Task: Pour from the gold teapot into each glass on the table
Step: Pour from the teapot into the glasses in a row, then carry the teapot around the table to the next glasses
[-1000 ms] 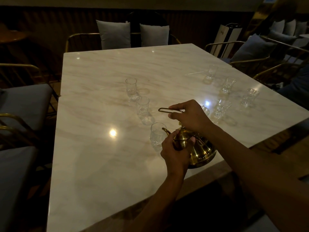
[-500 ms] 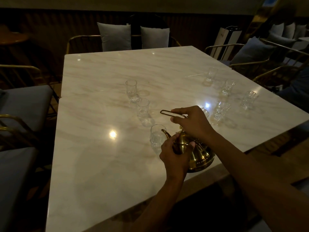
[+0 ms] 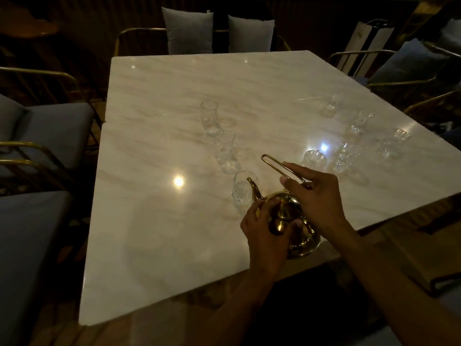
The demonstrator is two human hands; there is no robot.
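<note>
Head view. Since the earlier frames the gold teapot [image 3: 294, 221] is tipped further toward its spout [image 3: 254, 189], whose tip now sits at the rim of the nearest glass [image 3: 242, 193]; before, the spout stood just beside that glass and lower. The wire handle [image 3: 284, 171] also rises more steeply, up and to the far left. The right hand [image 3: 319, 196] pinches this handle between thumb and fingers near its hinged end. The left hand [image 3: 264, 231] curls its fingers round the left flank of the pot's body, steadying it, with the thumb near the base of the spout. The pot is at the near edge of the marble table [image 3: 154, 221]; whether its base touches the top cannot be told.

Two more glasses, the middle glass [image 3: 225, 152] and the far glass [image 3: 209, 118], stand in a line running far-left from the nearest one. A second group of five glasses [image 3: 349, 136] is spread well apart to the right. No stream or liquid level can be made out in the dim light.

Judgement: the tilt marks the start of the first pour, into the nearest glass; the other seven glasses appear unserved, so the task is at an early stage. Cushioned chairs [image 3: 189, 31] surround the table.
</note>
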